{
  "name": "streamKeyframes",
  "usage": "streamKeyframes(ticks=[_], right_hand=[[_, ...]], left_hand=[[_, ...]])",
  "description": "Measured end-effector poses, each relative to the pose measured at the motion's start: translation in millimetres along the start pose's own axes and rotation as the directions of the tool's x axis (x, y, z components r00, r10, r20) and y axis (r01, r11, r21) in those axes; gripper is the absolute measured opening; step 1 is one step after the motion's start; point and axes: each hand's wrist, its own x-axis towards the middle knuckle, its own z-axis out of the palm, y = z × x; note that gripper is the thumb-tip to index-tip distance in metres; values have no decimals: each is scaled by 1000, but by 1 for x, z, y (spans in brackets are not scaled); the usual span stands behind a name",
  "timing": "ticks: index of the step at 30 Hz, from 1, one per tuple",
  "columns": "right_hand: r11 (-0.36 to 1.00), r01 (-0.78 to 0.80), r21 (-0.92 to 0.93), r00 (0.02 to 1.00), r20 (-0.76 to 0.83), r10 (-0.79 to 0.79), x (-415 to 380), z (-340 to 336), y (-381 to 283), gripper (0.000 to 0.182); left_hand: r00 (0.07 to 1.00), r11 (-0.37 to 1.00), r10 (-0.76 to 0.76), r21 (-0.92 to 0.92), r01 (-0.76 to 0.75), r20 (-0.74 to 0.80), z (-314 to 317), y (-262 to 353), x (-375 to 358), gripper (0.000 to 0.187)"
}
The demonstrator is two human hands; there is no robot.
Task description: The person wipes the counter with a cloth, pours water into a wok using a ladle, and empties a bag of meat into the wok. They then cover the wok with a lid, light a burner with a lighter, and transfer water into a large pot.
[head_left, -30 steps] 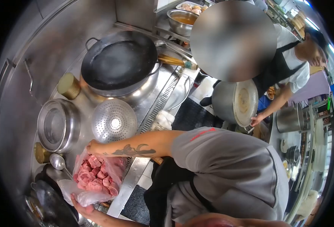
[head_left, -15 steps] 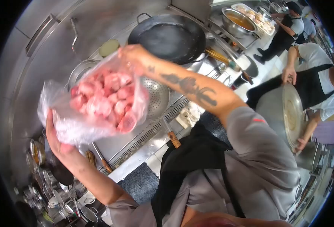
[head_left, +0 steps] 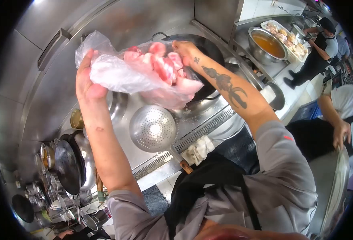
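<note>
A clear plastic bag [head_left: 120, 76] full of pink raw meat chunks [head_left: 162, 66] is held up in front of me, tilted toward the right. My left hand [head_left: 89, 78] supports its left end, palm up, with part of the fingers hidden behind the plastic. At the bag's upper right edge, my right hand [head_left: 185, 52] is closed on the plastic. Beyond that hand lies a large black wok [head_left: 214, 54], partly covered by the bag and my forearm. Below the bag, a perforated strainer ladle [head_left: 152, 128] rests on the steel stove top.
A steel bowl of orange liquid [head_left: 268, 46] and a white tray of food pieces [head_left: 292, 40] stand at upper right. A co-worker at right holds a large pot [head_left: 324, 180]. Another person [head_left: 322, 52] works farther back. Pans and pots [head_left: 68, 164] crowd the lower left.
Both hands have carried the bag up and to the right, over the wok's near left side. The bag has tilted toward the wok. The co-worker's pot has moved lower right.
</note>
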Motion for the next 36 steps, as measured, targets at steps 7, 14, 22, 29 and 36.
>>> streamKeyframes(ticks=[7,14,22,29,36], right_hand=[[943,-179,282,848,530,3,38,-61,19,22],[921,-231,315,829,559,16,67,-93,33,23],[966,-189,177,903,417,101,103,-96,44,25],[894,-332,299,866,472,164,118,-112,47,21],[988,-94,-121,874,465,140,130,-143,34,19]], left_hand=[[998,996,50,70,-47,-40,62,-33,37,13],[996,991,81,110,-75,-48,85,-37,61,15],[999,991,23,135,-27,35,89,-54,66,18],[1000,988,3,157,-1,-11,66,-94,102,22],[824,699,464,438,-566,325,49,-155,92,41]])
